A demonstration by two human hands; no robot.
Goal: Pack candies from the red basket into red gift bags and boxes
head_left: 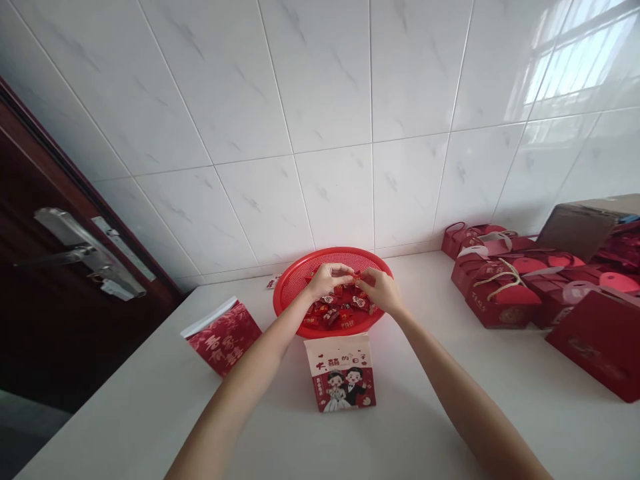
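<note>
Above a red perforated plastic basket [286, 293], both hands meet with fingertips close together. My left hand [327, 280] and my right hand [380, 289] are closed in pinches on a small red-wrapped candy [356, 280], which the fingers partly cover. Beneath them, several red-wrapped candies [346, 312] lie in the basket, some with white or gold lettering. Just in front of the basket stands an upright gift box [343, 373], cream above and red below, printed with a cartoon bride and groom.
A red bag with gold lettering [225, 340] stands left of the basket. On the right, several red gift boxes [500, 293], some tied with cord, crowd the white table [415, 413] near a cardboard box [580, 233]. A tiled wall rises behind; a dark door [45, 300] is at left.
</note>
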